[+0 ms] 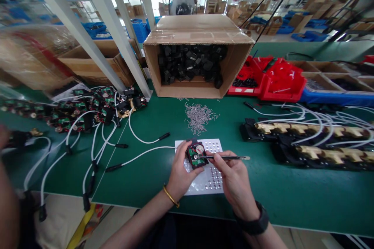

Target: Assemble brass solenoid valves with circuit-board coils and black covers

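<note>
My left hand is closed around a small black housing with a green circuit board, red wires and a round pale part inside. Its open face points up at me, and a white cable runs leftward from beside it. Between the fingers of my right hand is a thin dark pen-like tool, held almost level. Its narrow tip reaches into the housing, over the board. Under both hands lies a white sheet carrying rows of small shiny round pieces.
Small metal pins lie heaped beyond the sheet. Behind stands a cardboard box of black parts. Red bins and brass-fitted assemblies are at right. Wired board units pile up at left, near another person's arm.
</note>
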Motion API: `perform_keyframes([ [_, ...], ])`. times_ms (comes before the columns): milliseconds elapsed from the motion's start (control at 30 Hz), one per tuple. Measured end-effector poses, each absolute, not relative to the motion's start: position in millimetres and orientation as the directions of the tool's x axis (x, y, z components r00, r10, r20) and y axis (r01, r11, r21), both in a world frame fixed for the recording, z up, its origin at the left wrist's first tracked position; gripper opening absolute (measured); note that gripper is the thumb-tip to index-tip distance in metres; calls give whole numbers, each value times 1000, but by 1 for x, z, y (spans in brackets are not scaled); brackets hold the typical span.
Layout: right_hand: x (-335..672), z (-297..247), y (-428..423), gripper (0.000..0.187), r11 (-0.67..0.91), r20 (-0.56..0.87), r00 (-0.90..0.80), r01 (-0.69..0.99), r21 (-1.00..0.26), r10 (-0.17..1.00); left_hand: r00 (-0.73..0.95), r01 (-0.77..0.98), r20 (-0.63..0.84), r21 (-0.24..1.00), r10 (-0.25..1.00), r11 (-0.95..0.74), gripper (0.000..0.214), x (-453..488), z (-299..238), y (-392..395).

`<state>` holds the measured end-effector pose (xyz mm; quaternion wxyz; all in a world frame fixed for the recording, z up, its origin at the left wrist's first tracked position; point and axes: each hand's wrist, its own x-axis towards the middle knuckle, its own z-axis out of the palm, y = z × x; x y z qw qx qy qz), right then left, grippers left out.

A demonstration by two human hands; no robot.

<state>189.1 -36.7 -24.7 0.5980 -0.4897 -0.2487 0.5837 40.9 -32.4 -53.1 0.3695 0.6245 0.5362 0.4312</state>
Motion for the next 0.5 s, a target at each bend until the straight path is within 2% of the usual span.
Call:
perform_keyframes([
  [100, 189, -25, -36, 26, -154, -260, 198, -432, -889, 945, 73, 364, 203, 906, 976, -216, 75, 41, -53, -32],
  [233, 190, -26, -31, 24, -147, -242, 193, -407, -902, 951, 98, 243, 247, 933, 964, -264, 72, 43, -56, -31],
  [300, 190, -28, -29, 24, -140, -230, 193, -394, -909, 954, 100, 215, 313, 920, 945, -328, 63, 43, -58, -30],
  [367, 188, -29, -31, 22, -120, -189, 204, -308, -944, 961, 128, 253, 369, 885, 920, -390, 50, 42, -59, -29],
  [433, 186, -27, -40, 18, -24, -48, 231, -105, -994, 972, 171, 323, 380, 850, 909, -416, 38, 39, -61, -28],
  [500, 184, -24, -49, 14, 187, 213, 227, 133, -973, 950, 214, 381, 375, 818, 902, -431, 32, 34, -66, -26],
])
